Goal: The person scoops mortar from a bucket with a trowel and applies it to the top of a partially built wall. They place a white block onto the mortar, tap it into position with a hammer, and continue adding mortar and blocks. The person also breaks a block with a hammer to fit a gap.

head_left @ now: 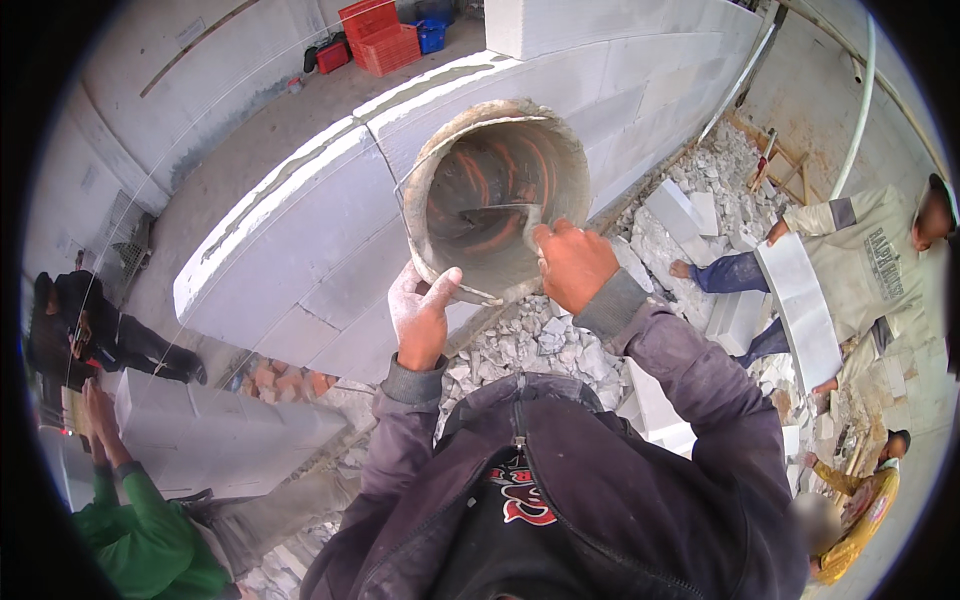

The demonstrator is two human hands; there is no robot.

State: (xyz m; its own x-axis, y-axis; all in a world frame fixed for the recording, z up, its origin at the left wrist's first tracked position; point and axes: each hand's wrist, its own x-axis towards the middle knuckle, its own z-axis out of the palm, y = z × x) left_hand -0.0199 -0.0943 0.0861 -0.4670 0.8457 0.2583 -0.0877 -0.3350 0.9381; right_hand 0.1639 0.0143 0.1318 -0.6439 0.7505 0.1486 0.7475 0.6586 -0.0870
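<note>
A mortar-smeared bucket (572,165) is tilted with its mouth toward me, in front of a pale block wall (330,255). My left hand (418,315) grips its near left rim, thumb on the edge. My right hand (577,263) is closed around the handle of a trowel (497,208), whose blade reaches inside the bucket. Grey residue and orange streaks line the bucket's inner wall. How much mortar lies at the bottom is hard to make out. Grey mortar (425,82) runs along the wall's top edge.
Broken block rubble (530,340) covers the ground below the bucket. On the right a person carries a long white block (800,310). Other people are at left and lower right. Red crates (385,45) stand beyond the wall; a low block wall (220,435) is at left.
</note>
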